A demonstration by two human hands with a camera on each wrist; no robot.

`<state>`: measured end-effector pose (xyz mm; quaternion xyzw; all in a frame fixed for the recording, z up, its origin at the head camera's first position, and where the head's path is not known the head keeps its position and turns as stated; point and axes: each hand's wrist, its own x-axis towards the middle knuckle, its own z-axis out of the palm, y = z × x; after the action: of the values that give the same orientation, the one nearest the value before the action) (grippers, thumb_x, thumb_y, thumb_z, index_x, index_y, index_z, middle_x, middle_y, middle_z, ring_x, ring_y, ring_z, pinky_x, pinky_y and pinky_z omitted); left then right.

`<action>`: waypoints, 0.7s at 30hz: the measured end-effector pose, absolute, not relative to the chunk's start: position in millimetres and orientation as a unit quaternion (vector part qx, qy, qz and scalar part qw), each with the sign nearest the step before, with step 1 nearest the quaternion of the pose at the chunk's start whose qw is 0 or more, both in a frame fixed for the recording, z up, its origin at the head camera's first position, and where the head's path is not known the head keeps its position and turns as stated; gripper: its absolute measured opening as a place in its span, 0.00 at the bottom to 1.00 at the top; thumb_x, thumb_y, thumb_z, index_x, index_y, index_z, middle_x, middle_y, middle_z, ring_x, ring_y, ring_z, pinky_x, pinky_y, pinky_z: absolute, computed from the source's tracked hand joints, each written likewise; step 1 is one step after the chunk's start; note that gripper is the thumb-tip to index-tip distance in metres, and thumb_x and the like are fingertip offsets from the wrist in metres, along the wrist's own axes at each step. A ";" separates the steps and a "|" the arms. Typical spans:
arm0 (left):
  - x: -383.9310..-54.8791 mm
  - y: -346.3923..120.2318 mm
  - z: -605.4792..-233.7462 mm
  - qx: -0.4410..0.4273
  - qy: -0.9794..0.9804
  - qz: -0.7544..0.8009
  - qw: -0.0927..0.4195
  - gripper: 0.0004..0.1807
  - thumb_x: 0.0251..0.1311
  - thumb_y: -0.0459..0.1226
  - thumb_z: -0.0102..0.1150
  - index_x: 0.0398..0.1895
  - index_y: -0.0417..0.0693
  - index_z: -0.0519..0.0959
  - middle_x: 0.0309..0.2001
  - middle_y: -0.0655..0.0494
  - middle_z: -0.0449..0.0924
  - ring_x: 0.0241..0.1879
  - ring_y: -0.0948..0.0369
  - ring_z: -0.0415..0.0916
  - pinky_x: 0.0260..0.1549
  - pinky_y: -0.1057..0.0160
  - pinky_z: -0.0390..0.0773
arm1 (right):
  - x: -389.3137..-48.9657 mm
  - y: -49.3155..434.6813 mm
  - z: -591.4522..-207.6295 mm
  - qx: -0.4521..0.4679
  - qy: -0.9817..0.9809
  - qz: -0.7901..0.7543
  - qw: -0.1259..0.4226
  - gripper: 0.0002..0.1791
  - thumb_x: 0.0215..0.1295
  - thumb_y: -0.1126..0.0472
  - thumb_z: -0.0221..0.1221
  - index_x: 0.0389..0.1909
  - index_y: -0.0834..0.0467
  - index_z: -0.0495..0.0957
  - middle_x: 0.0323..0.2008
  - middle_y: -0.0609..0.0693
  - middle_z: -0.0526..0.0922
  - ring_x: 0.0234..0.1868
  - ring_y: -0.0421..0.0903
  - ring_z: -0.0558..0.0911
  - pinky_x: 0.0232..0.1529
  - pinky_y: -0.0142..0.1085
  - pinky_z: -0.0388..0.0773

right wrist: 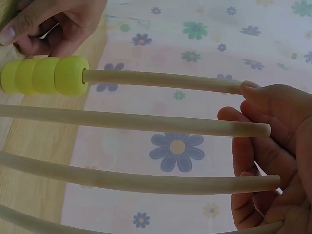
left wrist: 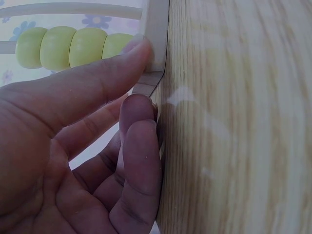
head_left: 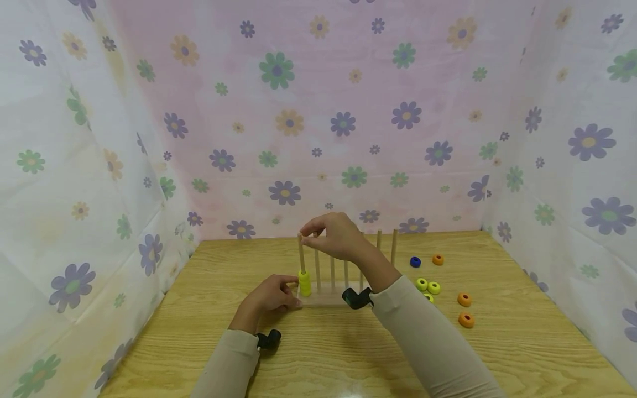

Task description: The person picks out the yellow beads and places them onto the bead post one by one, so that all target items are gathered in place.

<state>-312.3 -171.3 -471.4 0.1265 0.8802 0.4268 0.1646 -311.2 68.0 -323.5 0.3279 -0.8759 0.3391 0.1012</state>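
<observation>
A wooden rack with a flat base (head_left: 323, 300) and a row of upright pegs stands on the table. Several yellow rings (right wrist: 44, 75) are stacked at the bottom of its leftmost peg (right wrist: 161, 80). My right hand (head_left: 339, 237) is at the top of that peg, with thumb and index finger pinching its tip; no ring shows between them. Down at the base's left end, my left hand (head_left: 271, 293) holds the rack. Its thumb (left wrist: 122, 63) presses beside the lowest ring, and the other fingers curl close to the table.
Loose rings lie right of the rack: a blue ring (head_left: 415, 262), three yellow rings (head_left: 434, 288) and three orange rings (head_left: 466, 319). My right forearm crosses in front of the rack's right part. Flower-patterned cloth (head_left: 318, 138) surrounds the wooden table (head_left: 348, 354) at back and sides.
</observation>
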 end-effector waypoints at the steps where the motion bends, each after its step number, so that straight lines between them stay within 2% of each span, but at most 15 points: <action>1: -312.1 -171.4 -471.2 0.127 0.880 0.427 0.165 0.42 0.57 0.41 0.78 0.75 0.45 0.71 0.38 0.51 0.80 0.31 0.58 0.78 0.33 0.60 0.83 | -311.5 68.0 -323.7 0.327 -0.877 0.337 0.104 0.08 0.69 0.52 0.68 0.46 0.46 0.90 0.41 0.38 0.89 0.40 0.38 0.82 0.38 0.36 0.81; 10: -310.2 -170.6 -469.3 0.126 0.879 0.429 0.166 0.42 0.57 0.40 0.78 0.75 0.45 0.71 0.38 0.50 0.80 0.31 0.58 0.78 0.32 0.60 0.83 | -311.8 72.7 -323.5 0.337 -0.874 0.329 0.118 0.08 0.71 0.54 0.66 0.46 0.47 0.90 0.40 0.39 0.89 0.40 0.37 0.82 0.40 0.36 0.81; 18: -311.2 -171.9 -470.2 0.130 0.881 0.424 0.165 0.42 0.58 0.40 0.78 0.75 0.45 0.70 0.39 0.50 0.80 0.32 0.58 0.78 0.33 0.60 0.82 | -309.0 82.6 -320.3 0.359 -0.867 0.313 0.144 0.09 0.72 0.54 0.66 0.47 0.49 0.90 0.46 0.43 0.90 0.43 0.38 0.83 0.45 0.38 0.83; 21: -311.7 -172.3 -470.9 0.131 0.879 0.427 0.166 0.42 0.58 0.40 0.78 0.76 0.45 0.70 0.39 0.51 0.80 0.32 0.58 0.78 0.33 0.60 0.83 | -306.5 86.2 -318.4 0.365 -0.862 0.322 0.146 0.08 0.72 0.55 0.66 0.47 0.49 0.90 0.48 0.43 0.90 0.45 0.40 0.83 0.46 0.42 0.84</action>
<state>-311.7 -172.3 -470.9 0.1308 0.8794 0.4266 0.1658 -306.5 86.2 -318.4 0.3646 -0.8615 0.3219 0.1456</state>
